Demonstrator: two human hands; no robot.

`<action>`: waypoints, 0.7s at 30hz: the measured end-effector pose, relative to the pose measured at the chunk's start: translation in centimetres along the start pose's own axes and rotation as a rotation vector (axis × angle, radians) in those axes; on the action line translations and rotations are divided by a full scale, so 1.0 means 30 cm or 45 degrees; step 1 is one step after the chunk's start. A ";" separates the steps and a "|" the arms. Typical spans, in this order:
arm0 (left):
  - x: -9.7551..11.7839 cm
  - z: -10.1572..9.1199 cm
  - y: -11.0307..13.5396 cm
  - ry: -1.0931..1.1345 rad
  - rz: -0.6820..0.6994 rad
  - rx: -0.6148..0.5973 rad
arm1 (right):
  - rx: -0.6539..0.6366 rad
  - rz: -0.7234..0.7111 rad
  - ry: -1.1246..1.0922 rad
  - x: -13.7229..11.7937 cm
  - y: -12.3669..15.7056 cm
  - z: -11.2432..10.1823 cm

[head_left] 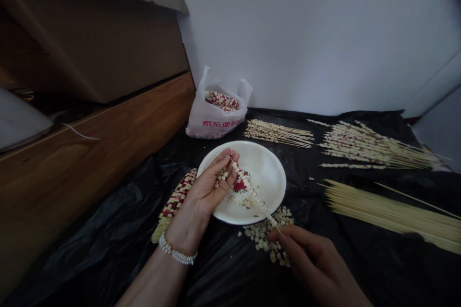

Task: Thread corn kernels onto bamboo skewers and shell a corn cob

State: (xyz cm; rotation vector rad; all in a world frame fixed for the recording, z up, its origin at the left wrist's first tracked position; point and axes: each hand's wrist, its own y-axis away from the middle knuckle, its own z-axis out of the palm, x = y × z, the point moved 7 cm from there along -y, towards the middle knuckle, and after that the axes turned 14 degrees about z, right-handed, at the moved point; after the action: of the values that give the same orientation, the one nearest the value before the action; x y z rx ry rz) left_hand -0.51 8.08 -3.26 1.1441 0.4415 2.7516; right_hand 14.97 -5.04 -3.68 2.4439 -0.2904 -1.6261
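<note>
A skewer threaded with corn kernels (252,192) slants across the white basin (275,177). Its lower end is pinched between the thumb and fingers of my right hand (313,259). My left hand (211,182) is cupped over the basin's left side, with loose corn kernels (221,177) in the palm. The left thumb and fingertips meet at the skewer's upper tip; whether they grip a kernel there is too small to tell. Under the left wrist lies a red-and-white corn cob (180,194), partly stripped at its lower end. A pile of kernels (268,237) lies in front of the basin.
Behind the basin stands a white plastic bag (216,122) holding corn cobs. Filled skewers (277,133) lie back right, with a bigger heap of filled skewers (360,144) farther right. Bare bamboo skewers (389,216) are at right. A black plastic sheet (118,230) covers the floor.
</note>
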 end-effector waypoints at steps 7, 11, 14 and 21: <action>0.003 0.000 0.002 -0.041 -0.005 -0.005 | -0.038 -0.030 0.011 0.017 0.007 0.006; 0.005 -0.002 -0.001 -0.062 0.016 -0.008 | -0.057 -0.038 0.051 0.010 0.001 0.008; 0.008 0.000 -0.001 -0.077 0.052 -0.024 | -0.039 -0.045 0.066 0.005 0.001 0.005; -0.009 0.007 0.004 -0.014 -0.059 -0.032 | 0.012 -0.064 0.034 0.000 0.007 -0.006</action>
State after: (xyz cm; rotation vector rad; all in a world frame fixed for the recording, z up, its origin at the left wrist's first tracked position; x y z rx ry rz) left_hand -0.17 7.96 -3.26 1.1284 0.4255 2.7022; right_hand 15.13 -5.22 -3.56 2.4978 -0.2347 -1.6139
